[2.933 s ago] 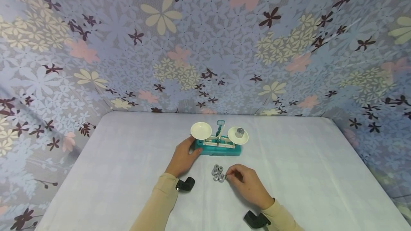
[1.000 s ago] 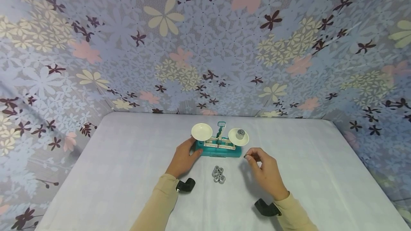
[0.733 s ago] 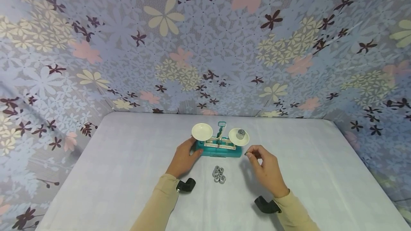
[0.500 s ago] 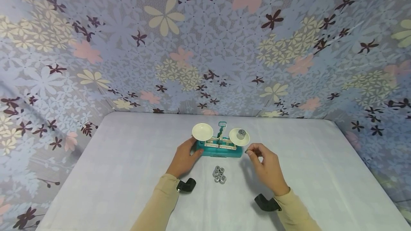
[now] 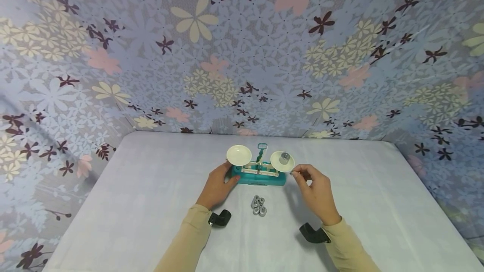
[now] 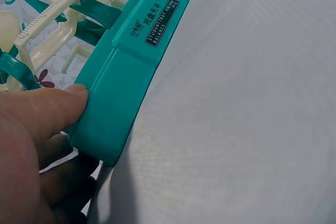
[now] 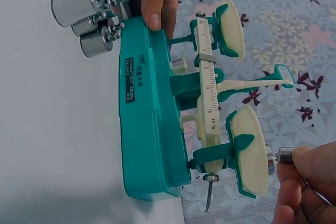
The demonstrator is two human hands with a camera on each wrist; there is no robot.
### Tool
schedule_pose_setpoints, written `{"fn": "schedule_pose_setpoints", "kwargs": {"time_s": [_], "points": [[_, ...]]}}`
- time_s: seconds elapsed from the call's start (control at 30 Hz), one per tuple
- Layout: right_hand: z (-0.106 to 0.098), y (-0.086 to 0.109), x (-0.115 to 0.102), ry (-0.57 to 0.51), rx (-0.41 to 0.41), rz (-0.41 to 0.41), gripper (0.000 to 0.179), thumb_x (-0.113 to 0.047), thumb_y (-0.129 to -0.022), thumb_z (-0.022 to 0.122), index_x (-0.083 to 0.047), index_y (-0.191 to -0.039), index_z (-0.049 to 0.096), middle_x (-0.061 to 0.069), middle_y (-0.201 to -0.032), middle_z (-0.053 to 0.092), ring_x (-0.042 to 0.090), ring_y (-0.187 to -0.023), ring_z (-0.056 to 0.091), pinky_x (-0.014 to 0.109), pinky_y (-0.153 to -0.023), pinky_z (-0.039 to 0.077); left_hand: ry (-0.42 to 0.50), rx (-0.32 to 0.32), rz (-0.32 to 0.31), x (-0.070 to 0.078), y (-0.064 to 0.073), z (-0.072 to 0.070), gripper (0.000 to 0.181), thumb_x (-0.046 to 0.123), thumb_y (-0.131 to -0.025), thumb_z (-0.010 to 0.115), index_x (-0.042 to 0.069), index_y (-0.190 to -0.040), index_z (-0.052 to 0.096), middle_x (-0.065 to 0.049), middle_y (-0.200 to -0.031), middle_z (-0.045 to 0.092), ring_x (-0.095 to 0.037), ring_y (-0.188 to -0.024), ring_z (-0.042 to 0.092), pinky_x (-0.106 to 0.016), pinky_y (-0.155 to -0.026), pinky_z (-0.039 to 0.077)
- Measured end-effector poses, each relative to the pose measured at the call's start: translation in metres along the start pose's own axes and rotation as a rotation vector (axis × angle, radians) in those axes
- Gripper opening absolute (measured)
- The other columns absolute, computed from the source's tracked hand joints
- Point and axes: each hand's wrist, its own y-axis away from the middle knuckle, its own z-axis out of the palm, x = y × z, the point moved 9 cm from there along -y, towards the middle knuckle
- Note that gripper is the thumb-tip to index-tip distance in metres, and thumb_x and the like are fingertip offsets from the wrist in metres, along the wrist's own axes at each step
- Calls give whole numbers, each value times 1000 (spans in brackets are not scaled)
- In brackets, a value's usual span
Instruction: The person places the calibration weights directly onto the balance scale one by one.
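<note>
Inside the tightly pinched right hand (image 5: 316,194) there's this small silver metal cylinder (image 7: 286,155), just beside a round cream plastic pan (image 5: 276,162). Left hand (image 5: 216,185) grips the teal plastic balance (image 7: 147,135).

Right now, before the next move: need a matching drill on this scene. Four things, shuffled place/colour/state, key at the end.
Things
1. left hand
2. right hand
3. cluster of silver weights
4. tray balance base

Place, colour or state
A. on the pale tabletop, on the near side of the balance
B. teal
C. pinching a small metal weight by the right pan
D. holding the balance at its left end

Pairs
1-D
2-C
3-A
4-B
</note>
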Motion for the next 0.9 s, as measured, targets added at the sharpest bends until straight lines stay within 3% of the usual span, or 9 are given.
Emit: {"fn": "schedule_pose_setpoints", "kwargs": {"time_s": [0.13, 0.37, 0.9], "points": [[0, -1, 1, 7, 13, -1, 6, -15, -87, 65, -11, -91, 65, -4, -80, 64, 10, -69, 55, 27, -57, 46, -3, -5, -13, -1, 0, 1, 62, 35, -92, 56, 6, -142, 35, -9, -144, 39, -22, -133, 35, -37, -110, 29], [-1, -6, 2, 23, 41, 8, 7, -14, -85, 68, -11, -91, 66, -4, -77, 62, 10, -68, 53, 20, -54, 40, 2, -2, -12, -2, -1, 2, 62, 34, -92, 57, 7, -143, 35, -9, -144, 39, -22, -132, 35, -38, -110, 29], [2, -18, 4, 43, 64, -35, 6, -11, -83, 69, -10, -88, 67, -2, -76, 62, 10, -65, 51, 19, -51, 39, 8, 3, 8, -1, -1, 0, 62, 34, -91, 57, 6, -142, 35, -9, -143, 40, -22, -132, 36, -37, -110, 30]]}}
